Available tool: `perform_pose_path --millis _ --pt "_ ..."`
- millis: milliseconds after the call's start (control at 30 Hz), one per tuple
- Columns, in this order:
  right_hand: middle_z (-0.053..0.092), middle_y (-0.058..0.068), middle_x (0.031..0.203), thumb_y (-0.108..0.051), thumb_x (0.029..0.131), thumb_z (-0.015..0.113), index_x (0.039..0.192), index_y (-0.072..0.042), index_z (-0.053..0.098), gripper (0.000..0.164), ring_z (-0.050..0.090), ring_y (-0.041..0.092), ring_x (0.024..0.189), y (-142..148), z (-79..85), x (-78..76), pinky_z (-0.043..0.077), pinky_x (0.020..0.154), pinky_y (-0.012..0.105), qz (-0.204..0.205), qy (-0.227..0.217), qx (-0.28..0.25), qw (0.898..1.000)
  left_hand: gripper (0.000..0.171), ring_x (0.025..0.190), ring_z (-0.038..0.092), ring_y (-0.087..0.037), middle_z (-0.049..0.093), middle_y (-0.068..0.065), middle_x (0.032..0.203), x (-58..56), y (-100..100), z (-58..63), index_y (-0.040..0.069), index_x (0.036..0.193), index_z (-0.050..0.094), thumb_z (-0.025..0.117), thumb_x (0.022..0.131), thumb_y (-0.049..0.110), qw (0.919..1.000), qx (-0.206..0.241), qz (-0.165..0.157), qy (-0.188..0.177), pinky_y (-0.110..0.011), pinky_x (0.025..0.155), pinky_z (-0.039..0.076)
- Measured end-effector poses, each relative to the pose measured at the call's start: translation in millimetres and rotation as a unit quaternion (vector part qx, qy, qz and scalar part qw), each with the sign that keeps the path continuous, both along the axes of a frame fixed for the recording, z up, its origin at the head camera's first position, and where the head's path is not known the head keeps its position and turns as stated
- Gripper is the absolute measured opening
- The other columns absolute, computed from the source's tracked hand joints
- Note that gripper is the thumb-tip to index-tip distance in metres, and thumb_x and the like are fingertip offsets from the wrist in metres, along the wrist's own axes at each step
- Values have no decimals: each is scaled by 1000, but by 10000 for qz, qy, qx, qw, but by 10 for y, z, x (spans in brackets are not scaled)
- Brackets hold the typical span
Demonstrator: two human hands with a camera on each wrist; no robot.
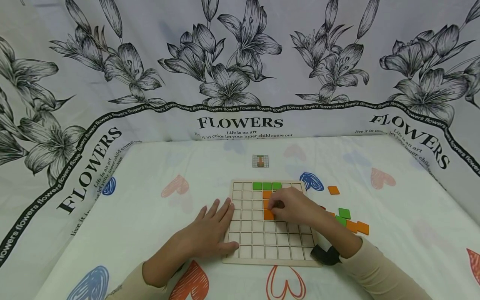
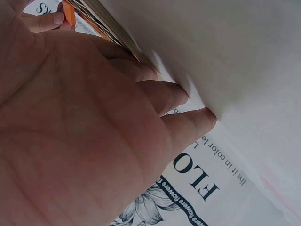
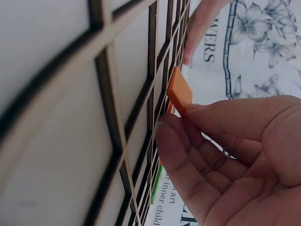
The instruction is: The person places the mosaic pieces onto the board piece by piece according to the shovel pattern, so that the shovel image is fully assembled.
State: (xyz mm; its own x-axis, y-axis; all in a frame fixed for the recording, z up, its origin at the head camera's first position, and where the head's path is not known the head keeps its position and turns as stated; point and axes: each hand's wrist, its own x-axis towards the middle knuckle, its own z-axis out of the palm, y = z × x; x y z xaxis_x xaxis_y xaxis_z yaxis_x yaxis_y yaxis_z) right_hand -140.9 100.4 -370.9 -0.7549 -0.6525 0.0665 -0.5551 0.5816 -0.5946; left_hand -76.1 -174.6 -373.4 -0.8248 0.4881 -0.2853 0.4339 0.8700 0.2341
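Note:
A wooden grid board (image 1: 251, 263) lies on the cloth, with a row of three green tiles (image 1: 267, 186) at its far side. Orange tiles (image 1: 267, 194) run from that row toward the person. My right hand (image 1: 294, 206) is over the board and pinches an orange square tile (image 3: 181, 92) between thumb and fingers. In the right wrist view this tile is tilted, close over the grid. My left hand (image 1: 206, 233) rests along the board's left edge, fingers straight and thumb at the near left corner. The left wrist view shows its palm (image 2: 89, 127).
Right of the board lie loose green tiles (image 1: 344, 213) and orange tiles (image 1: 362, 228), partly behind the right forearm. A lone orange tile (image 1: 333, 190) sits farther back. Beyond the board is a small pattern card (image 1: 260, 161). A flower-printed sheet (image 1: 240, 83) hangs behind.

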Motion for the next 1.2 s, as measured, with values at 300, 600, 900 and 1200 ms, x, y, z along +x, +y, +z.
perform_pose_path --millis 300,600,900,1200 --pt "69 -8 89 -4 88 74 89 -13 77 10 60 10 83 -29 17 22 52 75 31 -158 -60 296 9994 97 151 8 -39 11 -14 166 10 -5 -13 2 160 20 57 93 63 9999 73 -63 119 -63 114 16" --pt "56 -12 78 -7 92 71 80 -15 75 14 51 7 73 -2 20 39 48 68 27 441 309 629 9966 98 151 8 -39 12 -13 166 11 -5 -24 3 160 21 57 92 63 9999 91 -32 139 -63 114 16" --pt "68 -7 90 -5 91 70 93 -10 81 12 61 9 84 165 123 -20 53 75 31 455 57 645 9969 98 151 8 -39 12 -14 166 9 -1 -19 3 159 21 57 92 63 9999 95 -49 114 -63 114 17" --pt "69 -2 97 -3 92 69 99 -6 77 11 59 13 82 621 327 -37 52 69 32 -215 -9 703 9973 97 150 9 -40 12 -13 166 12 14 12 3 159 22 59 92 63 10000 84 -2 48 -62 114 17"
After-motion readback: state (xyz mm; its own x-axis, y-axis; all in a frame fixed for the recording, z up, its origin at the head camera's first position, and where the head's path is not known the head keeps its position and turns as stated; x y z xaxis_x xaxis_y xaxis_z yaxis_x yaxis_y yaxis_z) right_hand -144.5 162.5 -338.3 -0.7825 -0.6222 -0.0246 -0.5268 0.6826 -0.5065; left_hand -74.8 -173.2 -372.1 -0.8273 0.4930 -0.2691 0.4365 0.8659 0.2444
